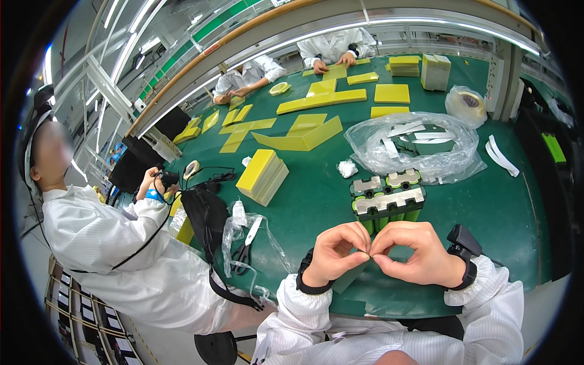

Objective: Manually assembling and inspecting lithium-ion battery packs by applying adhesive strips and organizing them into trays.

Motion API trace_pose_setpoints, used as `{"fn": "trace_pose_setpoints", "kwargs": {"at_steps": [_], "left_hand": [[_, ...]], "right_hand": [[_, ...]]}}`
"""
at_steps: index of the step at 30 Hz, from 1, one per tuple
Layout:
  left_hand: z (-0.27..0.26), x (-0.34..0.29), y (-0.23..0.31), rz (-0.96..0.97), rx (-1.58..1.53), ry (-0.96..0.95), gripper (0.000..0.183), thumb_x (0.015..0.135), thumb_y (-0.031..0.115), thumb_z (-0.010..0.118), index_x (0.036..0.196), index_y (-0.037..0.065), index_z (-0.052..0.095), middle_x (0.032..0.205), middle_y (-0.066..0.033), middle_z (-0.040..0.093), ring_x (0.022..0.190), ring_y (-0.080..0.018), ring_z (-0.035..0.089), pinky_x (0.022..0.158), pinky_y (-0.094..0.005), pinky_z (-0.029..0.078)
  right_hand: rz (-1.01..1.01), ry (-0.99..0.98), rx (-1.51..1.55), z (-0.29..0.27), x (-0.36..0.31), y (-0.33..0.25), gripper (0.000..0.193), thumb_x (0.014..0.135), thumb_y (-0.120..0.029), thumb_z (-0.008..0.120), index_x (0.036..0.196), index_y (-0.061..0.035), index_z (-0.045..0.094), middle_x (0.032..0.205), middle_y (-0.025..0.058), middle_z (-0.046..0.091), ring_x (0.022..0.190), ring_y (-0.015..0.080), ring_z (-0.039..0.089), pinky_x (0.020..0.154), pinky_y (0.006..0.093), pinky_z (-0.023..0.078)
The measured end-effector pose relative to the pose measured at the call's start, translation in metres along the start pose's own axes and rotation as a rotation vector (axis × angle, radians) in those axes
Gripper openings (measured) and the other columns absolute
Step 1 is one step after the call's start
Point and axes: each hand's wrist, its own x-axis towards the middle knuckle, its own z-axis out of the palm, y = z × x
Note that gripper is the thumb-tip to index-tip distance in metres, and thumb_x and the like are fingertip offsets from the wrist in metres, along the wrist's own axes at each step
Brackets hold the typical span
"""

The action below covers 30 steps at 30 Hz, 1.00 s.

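Observation:
My left hand (pixel 336 254) and my right hand (pixel 418 252) meet fingertip to fingertip over the near side of the table. Each pinches thumb against forefinger. Whatever lies between the fingertips is too small to make out. Just beyond them stands a battery pack (pixel 389 202) of green cylindrical cells, with black holders and flat silver metal strips on top. My fingers hide part of its near lower side. A translucent greenish piece (pixel 350 277) lies on the table below my left hand.
A clear plastic bag (pixel 365 149) holding white strips lies behind the pack, with a tape roll (pixel 468 106) farther right. Left are scissors (pixel 246 246), a black pouch (pixel 205 213) and stacked yellow sheets (pixel 263 176). A person (pixel 115 237) stands left; two others work across the green table (pixel 310 228).

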Motion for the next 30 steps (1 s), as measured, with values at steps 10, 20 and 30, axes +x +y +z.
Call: {"fn": "trace_pose_setpoints", "kwargs": {"at_steps": [10,20,30], "left_hand": [[0.000,0.000,-0.003,0.032,-0.035,0.057,0.020,0.073,-0.005,0.074,0.088,0.000,0.063,0.083,-0.0107,0.064,0.080,-0.0216,0.059,0.071,-0.0317,0.046],[0.006,0.005,0.007,0.367,0.700,0.008,0.023,0.072,-0.002,0.074,0.093,0.002,0.066,0.084,-0.0094,0.064,0.077,-0.0267,0.061,0.067,-0.0353,0.049],[0.002,0.001,0.014,0.474,0.898,-0.012,0.018,0.076,0.003,0.068,0.092,0.004,0.060,0.107,-0.0142,0.058,0.091,-0.0328,0.058,0.076,-0.0415,0.048]], "right_hand": [[0.645,-0.122,0.719,-0.007,-0.002,0.022,0.010,0.088,-0.012,0.059,0.088,-0.0017,0.058,0.080,0.0014,0.060,0.072,0.0083,0.056,0.069,0.0222,0.046],[0.572,0.037,0.667,-0.007,-0.006,0.018,0.010,0.084,-0.008,0.059,0.083,0.0002,0.054,0.072,0.0072,0.060,0.062,0.0129,0.058,0.057,0.0247,0.048],[0.485,0.103,0.537,-0.020,0.002,0.024,0.025,0.082,-0.020,0.065,0.078,-0.0047,0.046,0.065,0.0023,0.052,0.047,0.0070,0.050,0.042,0.0179,0.039]]}}
